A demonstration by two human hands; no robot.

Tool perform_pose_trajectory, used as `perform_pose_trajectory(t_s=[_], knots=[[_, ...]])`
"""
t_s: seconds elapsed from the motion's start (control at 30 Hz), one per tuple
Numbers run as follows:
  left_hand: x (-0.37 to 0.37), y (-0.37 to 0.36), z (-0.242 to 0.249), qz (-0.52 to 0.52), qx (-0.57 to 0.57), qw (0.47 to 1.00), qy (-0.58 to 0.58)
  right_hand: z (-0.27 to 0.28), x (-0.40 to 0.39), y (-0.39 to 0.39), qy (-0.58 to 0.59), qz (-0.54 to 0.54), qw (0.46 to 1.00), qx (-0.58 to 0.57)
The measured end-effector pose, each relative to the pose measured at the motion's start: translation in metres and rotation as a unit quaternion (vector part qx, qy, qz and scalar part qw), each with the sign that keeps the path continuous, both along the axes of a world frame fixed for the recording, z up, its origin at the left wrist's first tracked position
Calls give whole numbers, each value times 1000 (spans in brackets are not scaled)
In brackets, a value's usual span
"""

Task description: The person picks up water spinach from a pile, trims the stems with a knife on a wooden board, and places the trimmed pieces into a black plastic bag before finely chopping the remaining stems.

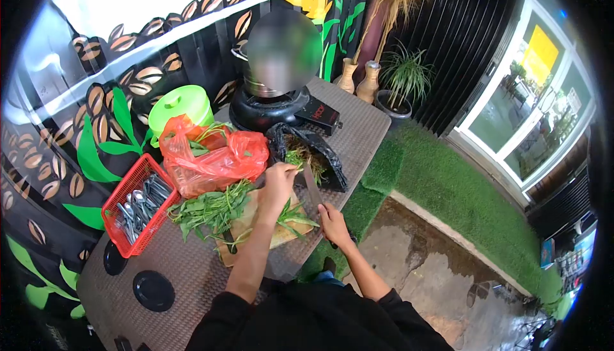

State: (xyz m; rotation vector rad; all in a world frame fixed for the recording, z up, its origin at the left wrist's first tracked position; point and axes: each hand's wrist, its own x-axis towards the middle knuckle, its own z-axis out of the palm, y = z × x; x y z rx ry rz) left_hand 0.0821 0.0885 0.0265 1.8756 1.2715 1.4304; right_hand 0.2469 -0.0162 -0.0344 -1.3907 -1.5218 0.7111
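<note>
My left hand (pixel 280 178) is closed on some green stems at the edge of an open black plastic bag (pixel 336 165) that holds stems and roots. In my right hand (pixel 332 220) is a knife (pixel 312 185), its blade pointing up toward the bag. Below my left hand lies a wooden cutting board (pixel 278 236) with a few green leaves (pixel 294 218) on it. A pile of leafy greens (pixel 208 213) spreads to the left of the board. Behind the pile sits a red plastic bag (pixel 240 156) with more greens inside.
A red basket (pixel 133 245) of cutlery and a green lidded container (pixel 182 109) stand on the left. The portable stove (pixel 268 111) carries a pot, partly blurred, at the back. Two black saucers (pixel 153 290) lie near the table's left edge.
</note>
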Motion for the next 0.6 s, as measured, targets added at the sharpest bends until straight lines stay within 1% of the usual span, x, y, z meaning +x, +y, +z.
perform_pose_trajectory(t_s=[0.03, 0.07, 0.13, 0.2, 0.27, 0.3, 0.33, 0.4, 0.43, 0.47, 0.5, 0.53, 0.57, 0.6], knots=[[13, 12, -1, 19, -10, 999, 39, 3, 3, 6, 2, -12, 1000, -7], [21, 24, -1, 16, -7, 999, 39, 5, 6, 12, 3, -23, 1000, -13], [35, 37, 2, 55, -28, 994, 90, 11, 9, 14, 11, -25, 999, -16], [37, 38, -4, 49, -21, 994, 91, 9, 14, 18, 20, -25, 999, -22], [31, 36, -16, 42, 29, 997, 64, -8, 17, 24, -10, -26, 1000, 10], [26, 30, -16, 44, 36, 997, 59, -10, 17, 24, -9, -23, 1000, 10], [20, 23, -15, 48, 36, 996, 60, -12, 17, 24, -3, -29, 1000, 5], [4, 7, -16, 18, -27, 999, 22, -11, 12, 19, 4, -30, 1000, -4], [-4, -5, -19, 26, 31, 999, 18, -7, 10, 15, 16, -33, 999, -22], [-13, -13, -27, 29, 29, 999, 19, -2, 7, 11, 27, -36, 998, -39], [-23, -18, -40, 28, 19, 999, -4, -4, 5, 7, 28, -34, 998, -41], [-32, -27, -42, 28, 10, 999, -27, -8, 3, 3, -15, -28, 999, -36], [-43, -40, -43, 8, -98, 995, -34, -11, 1, -2, -58, -22, 998, -30], [-56, -46, -54, 9, -100, 994, -35, -12, -1, -9, -58, -21, 998, -33]])
